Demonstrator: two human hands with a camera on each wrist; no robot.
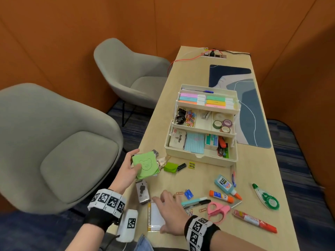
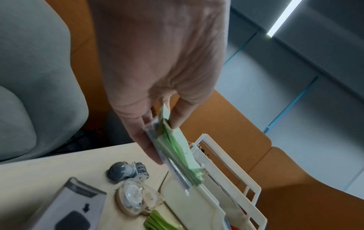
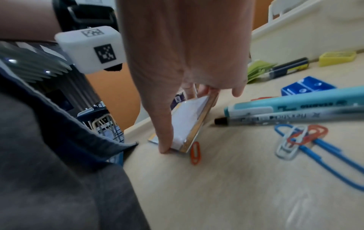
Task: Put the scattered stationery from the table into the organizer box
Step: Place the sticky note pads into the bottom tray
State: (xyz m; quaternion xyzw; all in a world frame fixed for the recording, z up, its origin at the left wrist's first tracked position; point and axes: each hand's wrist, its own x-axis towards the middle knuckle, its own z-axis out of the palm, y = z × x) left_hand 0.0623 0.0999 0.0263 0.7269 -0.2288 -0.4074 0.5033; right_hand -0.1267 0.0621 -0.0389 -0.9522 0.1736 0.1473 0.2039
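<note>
A: Green sticky notes (image 1: 145,164), left of centre, pinched in the left hand (image 1: 129,170), short of the organizer box (image 1: 201,156)

B: Right hand (image 1: 171,212) curled round the white pad (image 1: 155,217) on the bench (image 1: 208,232), one edge raised. Loose sheets could fan out; that slick pad might slip

Left wrist view: the grey-and-black packaged item (image 2: 67,207) is cut off by the bottom-left edge and blurred, print unreadable; the folded green paper wad (image 2: 157,221) runs off the bottom edge. Right wrist view: the fingers (image 3: 189,89) of the right hand (image 3: 183,59) are mostly hidden behind the palm and the white clear-wrapped note pad (image 3: 189,123), and the blue pen (image 3: 325,160) leaves the right edge. Head view: print on the red-and-white glue tube (image 1: 254,221) is too small to read.
</note>
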